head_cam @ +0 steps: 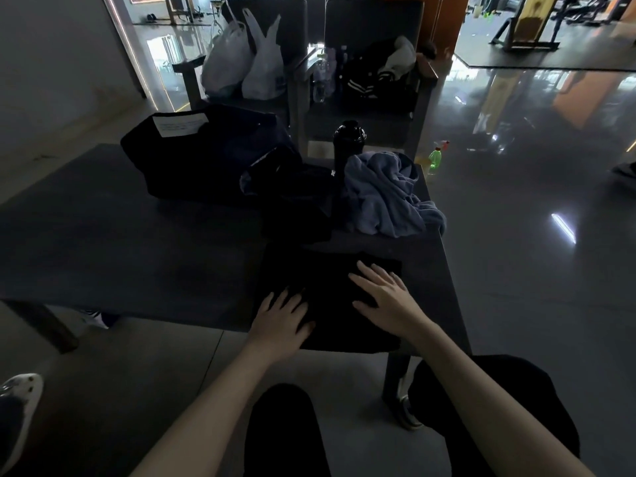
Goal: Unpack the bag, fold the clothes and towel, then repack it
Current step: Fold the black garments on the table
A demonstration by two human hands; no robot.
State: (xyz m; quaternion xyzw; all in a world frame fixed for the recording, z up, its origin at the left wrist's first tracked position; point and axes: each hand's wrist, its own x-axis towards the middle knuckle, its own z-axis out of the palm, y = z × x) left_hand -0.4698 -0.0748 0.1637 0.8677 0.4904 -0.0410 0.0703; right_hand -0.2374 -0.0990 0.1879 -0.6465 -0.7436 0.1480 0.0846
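Note:
A black garment (330, 270) lies flat in a rough rectangle at the table's near edge. My left hand (282, 318) presses on its near left part with fingers spread. Flat on its right half rests my right hand (382, 294), fingers straight. Behind it sits another crumpled black garment (296, 204). A blue-grey towel (385, 194) is bunched at the table's right edge. The dark bag (206, 156) with a white label stands at the back left of the table.
A black bottle (348, 139) stands behind the towel. The dark table (120, 242) stretches to the left. Two chairs behind hold white plastic bags (247, 60) and a dark jacket (375, 80). A green spray bottle (435, 160) stands on the floor at right.

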